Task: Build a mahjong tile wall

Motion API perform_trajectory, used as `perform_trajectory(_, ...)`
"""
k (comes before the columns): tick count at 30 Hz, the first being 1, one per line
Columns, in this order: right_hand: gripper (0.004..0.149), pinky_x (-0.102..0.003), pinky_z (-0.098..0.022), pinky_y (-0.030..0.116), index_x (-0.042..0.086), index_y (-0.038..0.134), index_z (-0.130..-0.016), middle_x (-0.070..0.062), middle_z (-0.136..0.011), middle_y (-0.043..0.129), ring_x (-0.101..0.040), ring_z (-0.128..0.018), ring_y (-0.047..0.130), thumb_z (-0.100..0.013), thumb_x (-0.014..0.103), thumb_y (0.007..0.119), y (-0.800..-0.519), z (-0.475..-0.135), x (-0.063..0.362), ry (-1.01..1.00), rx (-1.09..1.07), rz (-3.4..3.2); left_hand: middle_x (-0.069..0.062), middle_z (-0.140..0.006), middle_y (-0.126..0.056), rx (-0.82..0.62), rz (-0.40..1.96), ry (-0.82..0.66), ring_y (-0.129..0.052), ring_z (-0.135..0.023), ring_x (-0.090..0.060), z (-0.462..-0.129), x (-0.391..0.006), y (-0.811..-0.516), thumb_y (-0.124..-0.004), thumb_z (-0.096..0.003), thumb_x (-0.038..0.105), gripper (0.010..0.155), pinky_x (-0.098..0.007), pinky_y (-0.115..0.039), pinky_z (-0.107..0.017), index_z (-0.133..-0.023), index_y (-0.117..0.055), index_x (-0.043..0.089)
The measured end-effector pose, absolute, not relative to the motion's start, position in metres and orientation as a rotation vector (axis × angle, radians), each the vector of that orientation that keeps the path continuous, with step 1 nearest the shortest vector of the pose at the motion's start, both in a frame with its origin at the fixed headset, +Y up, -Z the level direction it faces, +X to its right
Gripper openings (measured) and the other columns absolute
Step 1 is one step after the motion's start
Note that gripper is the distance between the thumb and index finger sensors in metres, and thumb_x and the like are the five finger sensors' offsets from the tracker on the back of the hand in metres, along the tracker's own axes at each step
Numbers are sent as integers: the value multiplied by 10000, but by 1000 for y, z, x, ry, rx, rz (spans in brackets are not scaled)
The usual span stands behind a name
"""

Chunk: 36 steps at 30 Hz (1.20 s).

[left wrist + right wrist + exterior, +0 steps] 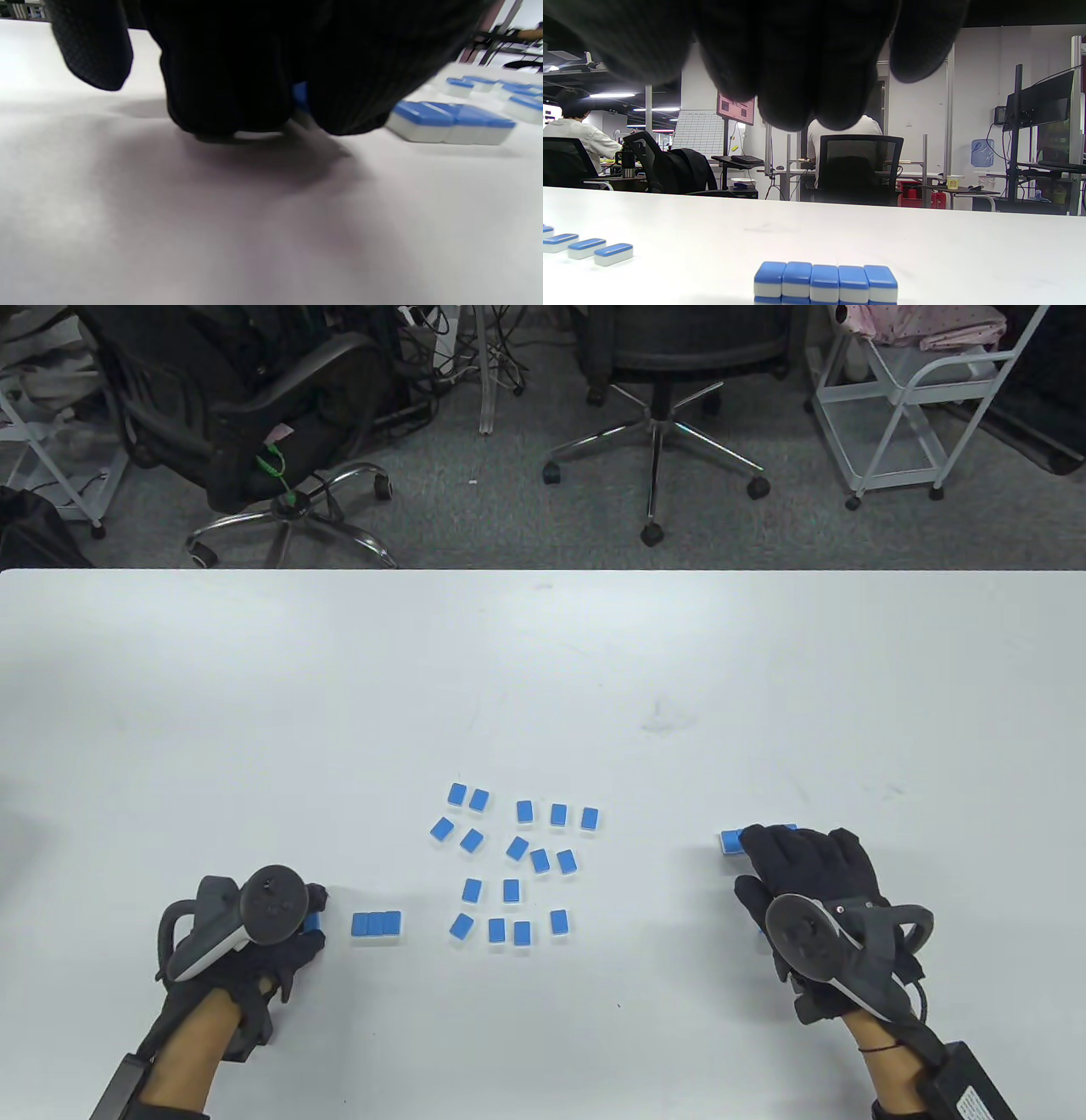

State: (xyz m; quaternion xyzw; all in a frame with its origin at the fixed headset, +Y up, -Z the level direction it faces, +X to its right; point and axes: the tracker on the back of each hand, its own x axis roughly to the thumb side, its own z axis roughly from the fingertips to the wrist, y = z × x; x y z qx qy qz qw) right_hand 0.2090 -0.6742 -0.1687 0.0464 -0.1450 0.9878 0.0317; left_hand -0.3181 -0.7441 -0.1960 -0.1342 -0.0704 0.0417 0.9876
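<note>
- Blue-backed white plastic mahjong tiles (pixel 517 848) lie scattered mid-table, between our hands; a joined row of three tiles (pixel 375 924) sits just beside our left hand (pixel 254 950).
- Left fingers (pixel 229 84) curl over one blue tile; we cannot tell the grip, so it may slip.
- Right hand (pixel 806 882) hovers with loose fingers over a stacked five-tile row (pixel 825 281), holding nothing we can see; a careless nudge could topple it.

Grey carpet (pixel 509 500), office chairs (pixel 670 381) (black), white trolley (pixel 908 398) beyond.

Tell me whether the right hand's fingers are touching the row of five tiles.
Apart. The right wrist view shows background between the right hand's fingertips and the row of five tiles lying below them.
</note>
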Motion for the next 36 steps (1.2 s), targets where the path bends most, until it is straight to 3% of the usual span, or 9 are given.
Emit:
perform_trajectory(13,561,-597,-707,624,310,761,-869,2,-900,899,-291,-828,885,-351,527,759,-676,-170,209,-415,127,3057,-2,-827,-886,-274,161,-175,-920,-644,-220,-196,-304,-751,-906,-443,424,587,-609,-663,-723,-987,-749,272)
perform_trajectory(36,561,-597,-704,627,307,765,-867,1,-895,903,-292,-823,889,-351,526,759,-676,-169,207,-414,151,3067,7,-902,-805,-289,169,-192,-843,-711,-227,-193,-300,-755,-880,-461,416,604,-625,-576,-769,-1024,-683,315)
